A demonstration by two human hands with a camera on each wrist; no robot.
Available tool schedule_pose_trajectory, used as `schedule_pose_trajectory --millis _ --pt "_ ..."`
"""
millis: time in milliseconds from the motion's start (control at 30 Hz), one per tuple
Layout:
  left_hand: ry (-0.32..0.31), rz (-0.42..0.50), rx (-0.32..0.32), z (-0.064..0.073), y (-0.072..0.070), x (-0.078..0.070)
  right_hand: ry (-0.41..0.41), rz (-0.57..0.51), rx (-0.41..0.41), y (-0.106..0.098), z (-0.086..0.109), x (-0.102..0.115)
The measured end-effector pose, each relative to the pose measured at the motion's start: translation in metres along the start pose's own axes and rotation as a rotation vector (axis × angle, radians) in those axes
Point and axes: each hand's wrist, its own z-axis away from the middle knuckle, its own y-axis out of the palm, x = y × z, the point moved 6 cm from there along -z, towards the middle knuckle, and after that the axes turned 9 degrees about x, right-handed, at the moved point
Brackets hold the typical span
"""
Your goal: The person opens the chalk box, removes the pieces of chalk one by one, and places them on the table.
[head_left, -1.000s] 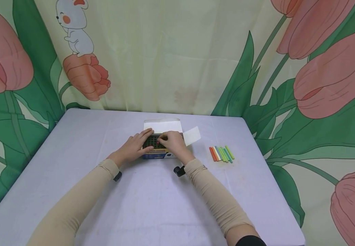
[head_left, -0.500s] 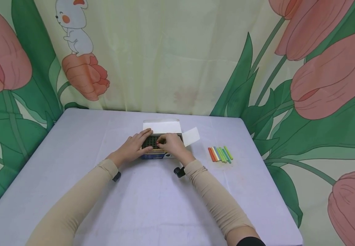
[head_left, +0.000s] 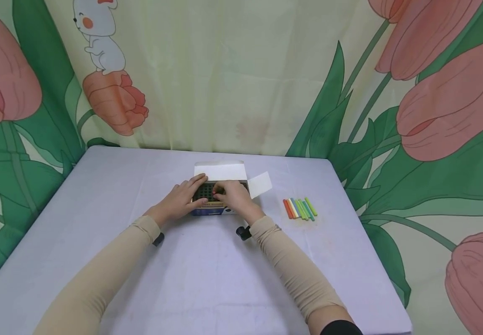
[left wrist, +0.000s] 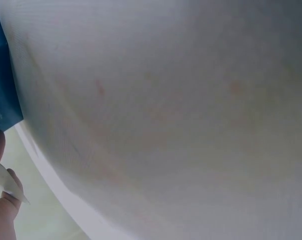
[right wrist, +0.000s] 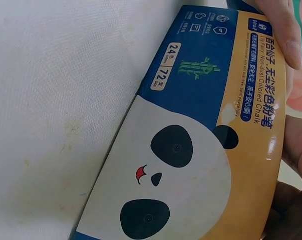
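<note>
In the head view an open chalk box lies on the table, its dark gridded inside facing up. My left hand holds its left end, thumb along the near edge and fingers reaching to the far edge. In the right wrist view that thumb laps over the printed front, which bears a panda and the words "Colored Chalk". My right hand is bent over the grid, thumb and fingertips together on a small red stick of chalk, mostly hidden by the fingers. The left wrist view catches a blue box end.
To the right of the box, a row of several chalk sticks in orange, white, blue and green lies on the white-covered table. White flaps stand out behind the box and at its right. A printed curtain hangs behind.
My right fingertips have shifted very slightly to the left over the grid, with the red chalk still between them. The left hand keeps its place on the box.
</note>
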Motion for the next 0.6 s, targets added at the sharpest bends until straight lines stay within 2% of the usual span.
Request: schedule_pose_trajectory --millis 600 --pt "0.002 0.0 0.0 0.0002 0.0005 0.0031 -0.018 0.07 -0.006 -0.0022 0.0037 0.0061"
